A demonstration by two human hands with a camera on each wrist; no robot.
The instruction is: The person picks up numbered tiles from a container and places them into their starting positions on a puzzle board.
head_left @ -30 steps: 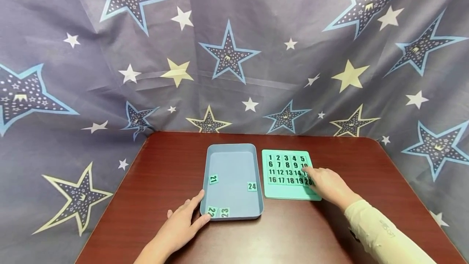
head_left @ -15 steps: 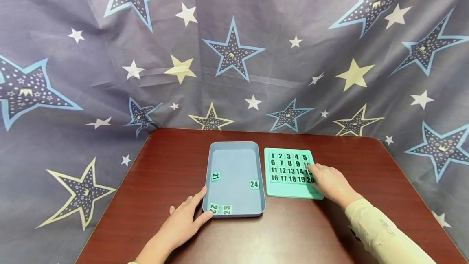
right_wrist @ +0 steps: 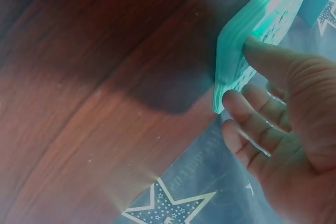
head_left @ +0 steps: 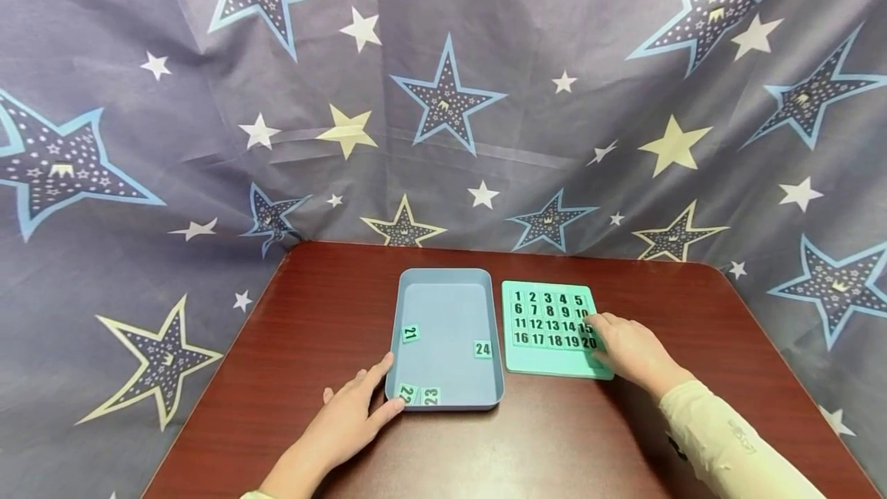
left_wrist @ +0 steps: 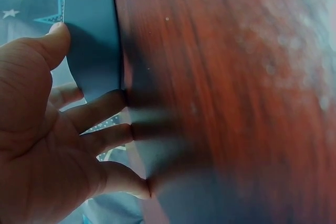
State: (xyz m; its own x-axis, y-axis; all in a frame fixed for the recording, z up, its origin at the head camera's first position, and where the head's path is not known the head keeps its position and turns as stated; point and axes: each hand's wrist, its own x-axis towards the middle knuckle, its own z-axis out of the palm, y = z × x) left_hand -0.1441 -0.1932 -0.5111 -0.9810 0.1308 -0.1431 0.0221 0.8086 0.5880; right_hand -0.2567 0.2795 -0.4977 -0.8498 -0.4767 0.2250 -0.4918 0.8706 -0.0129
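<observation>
My left hand (head_left: 344, 420) lies at the near left corner of a blue-grey tray (head_left: 450, 306), thumb at the front rim and fingers against the left wall. Inside the tray are number tiles 21 (head_left: 411, 333), 22 (head_left: 406, 394), 23 (head_left: 430, 396) and 24 (head_left: 482, 349). To its right is a mint-green number board (head_left: 547, 364) with rows of tiles running from 1 to 20. My right hand (head_left: 636, 353) rests at the board's right edge, fingertips by tiles 10 and 15. In the right wrist view the thumb (right_wrist: 270, 59) touches the board, other fingers loosely bent.
A dark red wooden table (head_left: 333, 306) bears the tray and board. Behind it hangs a grey-purple curtain (head_left: 416, 175) printed with stars. The board stands close beside the tray's right wall.
My right hand has drawn back to the right from the board's lower rows, uncovering tiles 15 and 20. The left hand stays at the tray corner. The head view has shifted slightly.
</observation>
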